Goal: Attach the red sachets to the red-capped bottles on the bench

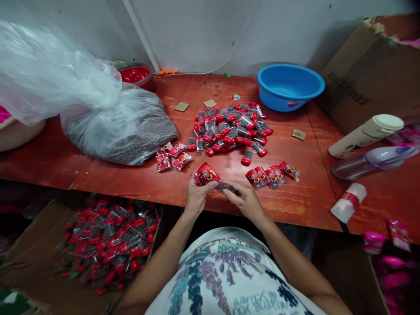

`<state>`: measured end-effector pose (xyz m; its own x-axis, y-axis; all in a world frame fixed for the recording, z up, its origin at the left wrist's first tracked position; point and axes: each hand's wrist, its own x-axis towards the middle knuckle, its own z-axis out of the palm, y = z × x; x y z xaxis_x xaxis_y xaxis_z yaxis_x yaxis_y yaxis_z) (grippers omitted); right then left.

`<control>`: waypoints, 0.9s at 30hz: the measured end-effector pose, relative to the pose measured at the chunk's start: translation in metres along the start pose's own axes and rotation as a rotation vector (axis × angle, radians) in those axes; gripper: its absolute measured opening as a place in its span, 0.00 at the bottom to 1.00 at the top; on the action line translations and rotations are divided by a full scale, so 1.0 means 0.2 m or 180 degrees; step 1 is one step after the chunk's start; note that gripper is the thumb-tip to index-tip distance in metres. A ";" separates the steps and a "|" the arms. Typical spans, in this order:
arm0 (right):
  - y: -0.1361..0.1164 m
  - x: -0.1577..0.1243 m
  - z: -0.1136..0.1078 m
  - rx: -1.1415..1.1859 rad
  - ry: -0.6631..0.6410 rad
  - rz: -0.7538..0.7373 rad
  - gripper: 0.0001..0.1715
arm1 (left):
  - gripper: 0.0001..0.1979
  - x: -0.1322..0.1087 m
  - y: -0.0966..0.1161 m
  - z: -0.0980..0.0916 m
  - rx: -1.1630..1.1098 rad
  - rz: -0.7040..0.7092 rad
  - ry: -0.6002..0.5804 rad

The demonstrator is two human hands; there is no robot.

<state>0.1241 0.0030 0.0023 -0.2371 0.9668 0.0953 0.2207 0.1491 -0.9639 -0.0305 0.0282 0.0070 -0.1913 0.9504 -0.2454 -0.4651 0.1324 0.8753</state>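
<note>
Near the table's front edge, my left hand (pixel 196 197) is closed on a red printed packet (pixel 206 173). My right hand (pixel 245 199) pinches a small clear container of dark beads (pixel 225 187), whose far end meets the packet's right side; whether it is partly inside I cannot tell. Beyond my hands lies a heap of small clear containers with red caps (pixel 229 131), dark beads showing through them. Several red packets (pixel 173 157) lie flat to the left of my hands. To the right, several more red packets (pixel 272 176) have dark contents showing at their lower ends.
A tied plastic bag of dark beads (pixel 131 127) stands at the left. At the back are a blue basin (pixel 290 87) and a bowl of red pieces (pixel 134 74). Two bottles (pixel 361 138) lean at the right. Below the table, a cardboard box (pixel 36 249) holds many capped containers.
</note>
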 end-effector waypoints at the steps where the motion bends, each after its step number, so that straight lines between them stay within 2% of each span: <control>1: 0.00 0.00 0.01 0.0148 0.0046 0.0084 0.17 | 0.22 0.00 0.00 0.00 0.0020 -0.0038 -0.0005; 5: 0.01 -0.03 0.06 0.0173 0.0306 0.0076 0.16 | 0.20 0.00 0.01 -0.01 0.0254 -0.0174 -0.0094; 8: 0.02 -0.04 0.08 0.0101 0.0341 0.0038 0.16 | 0.21 -0.01 0.01 -0.01 0.0393 -0.0281 -0.0207; 12: 0.06 -0.04 0.10 0.1000 0.0498 0.0481 0.14 | 0.30 -0.02 0.00 0.00 0.0236 -0.0588 -0.0486; 16: 0.10 -0.03 0.09 0.1338 0.0522 0.0676 0.14 | 0.26 -0.02 -0.02 0.00 0.0078 -0.0501 -0.0462; 20: 0.12 -0.03 0.06 0.1074 0.0143 0.0580 0.20 | 0.24 -0.02 -0.04 -0.02 0.0194 -0.0476 -0.0361; 24: 0.15 -0.04 0.04 0.0487 0.0225 0.0357 0.24 | 0.22 -0.02 -0.05 -0.01 0.0358 -0.0588 -0.0487; 27: 0.15 -0.04 0.03 0.0151 0.0204 0.0196 0.27 | 0.22 0.00 -0.05 -0.01 0.0330 -0.0669 -0.0438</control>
<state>0.1269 -0.0013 -0.0290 -0.1633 0.9853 0.0498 0.1876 0.0806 -0.9789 -0.0282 0.0255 -0.0023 0.0227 0.9274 -0.3734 -0.3896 0.3522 0.8510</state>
